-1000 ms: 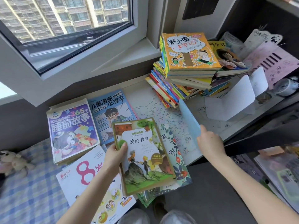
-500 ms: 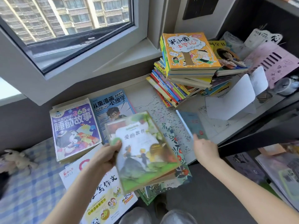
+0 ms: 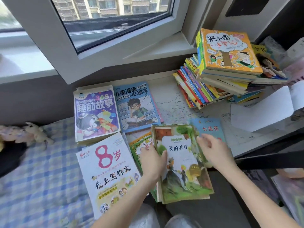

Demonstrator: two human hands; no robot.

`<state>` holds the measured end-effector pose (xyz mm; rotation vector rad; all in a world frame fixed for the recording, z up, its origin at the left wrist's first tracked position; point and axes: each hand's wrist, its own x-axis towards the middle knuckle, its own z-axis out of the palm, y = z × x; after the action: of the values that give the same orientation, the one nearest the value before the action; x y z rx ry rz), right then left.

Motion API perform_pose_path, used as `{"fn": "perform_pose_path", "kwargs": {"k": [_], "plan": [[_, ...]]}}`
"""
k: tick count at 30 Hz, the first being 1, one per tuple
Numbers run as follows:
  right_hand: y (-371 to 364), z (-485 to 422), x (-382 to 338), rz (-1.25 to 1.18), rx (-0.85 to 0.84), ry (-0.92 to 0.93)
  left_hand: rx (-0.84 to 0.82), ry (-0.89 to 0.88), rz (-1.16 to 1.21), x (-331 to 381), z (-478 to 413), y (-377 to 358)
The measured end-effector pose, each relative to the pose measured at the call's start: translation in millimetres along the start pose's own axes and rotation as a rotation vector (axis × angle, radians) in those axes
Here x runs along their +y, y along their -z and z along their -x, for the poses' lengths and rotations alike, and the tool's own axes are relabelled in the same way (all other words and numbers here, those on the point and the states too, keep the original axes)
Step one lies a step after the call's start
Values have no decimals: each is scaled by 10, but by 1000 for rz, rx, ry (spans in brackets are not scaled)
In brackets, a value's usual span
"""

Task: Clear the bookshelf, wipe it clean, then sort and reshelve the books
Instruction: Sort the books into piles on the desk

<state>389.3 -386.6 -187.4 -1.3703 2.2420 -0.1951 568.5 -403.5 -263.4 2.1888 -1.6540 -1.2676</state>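
Head view: two hands at a green storybook [image 3: 181, 163] on the desk's [image 3: 171, 99] front edge.
The left hand [image 3: 152, 162] grips the book's left edge, thumb curled over the cover. The right hand [image 3: 215, 152] lies with fingers straight and spread against the right edge, holding nothing. The book lies flat on other books, just beside a thin blue booklet [image 3: 209, 128] and a white "8" book [image 3: 107, 170]. Behind lie a purple book [image 3: 96, 112] and a blue comic book [image 3: 136, 104]; a tall leaning book stack [image 3: 222, 71] stands at the back right.
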Motion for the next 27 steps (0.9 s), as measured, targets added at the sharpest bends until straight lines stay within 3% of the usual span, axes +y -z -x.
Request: {"fn": "perform_pose_path", "kwargs": {"k": [3,7,10,13,18,22,27], "plan": [[-376,202,-240,120,-266,105,-128,105,256,11,-25,68],[-833,302,-418,454,-301,130,-256,332,594,-95,-184,185],[-1029,356,-550,594,-332,65,-314,388,633,-107,-182,239],[-1091,355,-606,586,-323,27,-314,356,547,-68,-138,220],[-962,230,-461,478,-336,24,-250,359,714,68,-30,165],[-795,110,-310,359,-357,20,-293,369,854,211,39,76],[-841,60,-299,442,-334,-10,-302,335,835,262,47,97]]}}
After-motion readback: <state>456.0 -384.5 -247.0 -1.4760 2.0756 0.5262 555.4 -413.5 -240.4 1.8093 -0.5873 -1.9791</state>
